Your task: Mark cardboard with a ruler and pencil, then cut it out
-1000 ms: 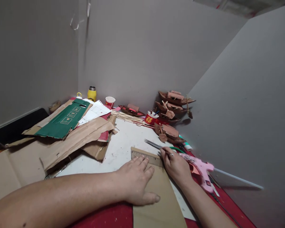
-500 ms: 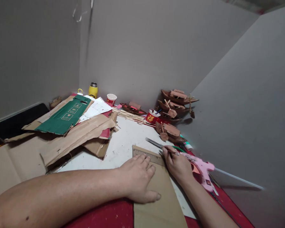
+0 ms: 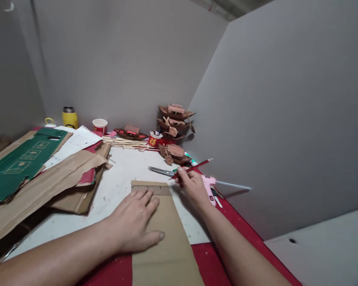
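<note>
My left hand lies flat, fingers stretched out, on a strip of brown cardboard. Its fingertips press on a ruler laid across the strip close to its far edge. In my right hand is a red pencil, gripped between thumb and fingers, its point aimed down to the left. That hand is just right of the ruler's end. Scissors lie beyond the ruler, blades to the left, their handles mostly hidden by my right hand. A pink glue gun with a clear stick rests behind that hand.
Cardboard pieces, one a green sheet, are heaped at the left. Thin wooden sticks, a yellow bottle, a paper cup and another holding tools stand along the back. Several model boats sit near the grey wall.
The view has turned right, so everything sits further left. My right hand has tilted the pencil, whose length now shows clearly. My left hand stays on the ruler and cardboard.
</note>
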